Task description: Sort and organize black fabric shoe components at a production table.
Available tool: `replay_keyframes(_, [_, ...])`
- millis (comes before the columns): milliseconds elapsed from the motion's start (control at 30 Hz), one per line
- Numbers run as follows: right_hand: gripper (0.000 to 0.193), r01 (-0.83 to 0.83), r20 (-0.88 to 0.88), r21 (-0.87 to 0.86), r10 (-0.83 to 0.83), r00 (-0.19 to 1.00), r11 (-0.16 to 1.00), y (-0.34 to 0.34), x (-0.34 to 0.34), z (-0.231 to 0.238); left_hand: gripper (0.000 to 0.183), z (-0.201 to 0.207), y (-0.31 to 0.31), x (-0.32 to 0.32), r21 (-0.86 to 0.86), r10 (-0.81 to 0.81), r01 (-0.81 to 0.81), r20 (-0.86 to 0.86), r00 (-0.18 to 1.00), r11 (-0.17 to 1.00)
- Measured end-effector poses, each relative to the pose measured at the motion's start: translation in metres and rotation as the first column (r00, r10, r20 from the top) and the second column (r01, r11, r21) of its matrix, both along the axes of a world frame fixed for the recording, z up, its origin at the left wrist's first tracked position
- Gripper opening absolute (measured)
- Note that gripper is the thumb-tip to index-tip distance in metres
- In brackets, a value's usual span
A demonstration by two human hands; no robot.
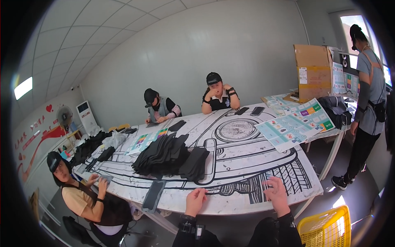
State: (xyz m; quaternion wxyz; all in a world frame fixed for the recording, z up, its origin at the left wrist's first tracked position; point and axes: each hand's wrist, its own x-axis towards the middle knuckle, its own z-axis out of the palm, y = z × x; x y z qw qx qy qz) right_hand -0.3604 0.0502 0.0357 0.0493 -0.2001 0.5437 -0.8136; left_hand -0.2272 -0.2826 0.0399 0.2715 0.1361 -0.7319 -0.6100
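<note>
At the near edge of the table, my left hand (196, 201) is closed, thumb and fingertips drawn together. Whether something small is between them I cannot make out. My right hand (276, 196) is above the tabletop near the tyre drawing, its fingers bent but apart, and nothing shows in it. Beyond my left hand lies a thick pile of black fabric pieces (161, 154), with a smaller black stack (195, 164) against its right side. Left of my left hand, a dark grey rectangular piece with a black border (154, 195) lies at the table edge.
The white table (242, 164) carries a black line drawing. Printed sheets (294, 126) lie at right, near a cardboard box (313, 74). A yellow basket (325, 228) stands at lower right. Three people sit around the table; another stands at right.
</note>
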Motion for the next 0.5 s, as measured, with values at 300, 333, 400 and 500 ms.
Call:
replay_keyframes(300, [0.097, -0.063, -0.086, 0.003, 0.063, 0.994, 0.998, 0.003, 0.008, 0.019, 0.023, -0.002, -0.002, -0.001, 0.003, -0.004, 0.004, -0.008, 1.000, 1.000])
replay_keyframes(333, [0.097, -0.065, -0.090, 0.012, 0.066, 0.994, 0.998, 0.004, 0.008, 0.020, 0.023, -0.003, -0.002, -0.001, 0.004, -0.009, 0.009, -0.012, 1.000, 1.000])
replay_keyframes(400, [0.096, -0.066, -0.093, 0.022, 0.067, 0.993, 0.998, 0.004, 0.008, 0.021, 0.023, -0.002, -0.001, -0.001, -0.001, -0.002, 0.002, -0.007, 1.000, 1.000])
replay_keyframes(500, [0.094, -0.052, -0.080, 0.035, 0.055, 0.995, 0.998, 0.003, 0.010, 0.022, 0.023, -0.001, -0.001, -0.001, -0.004, 0.004, -0.004, 0.001, 1.000, 1.000])
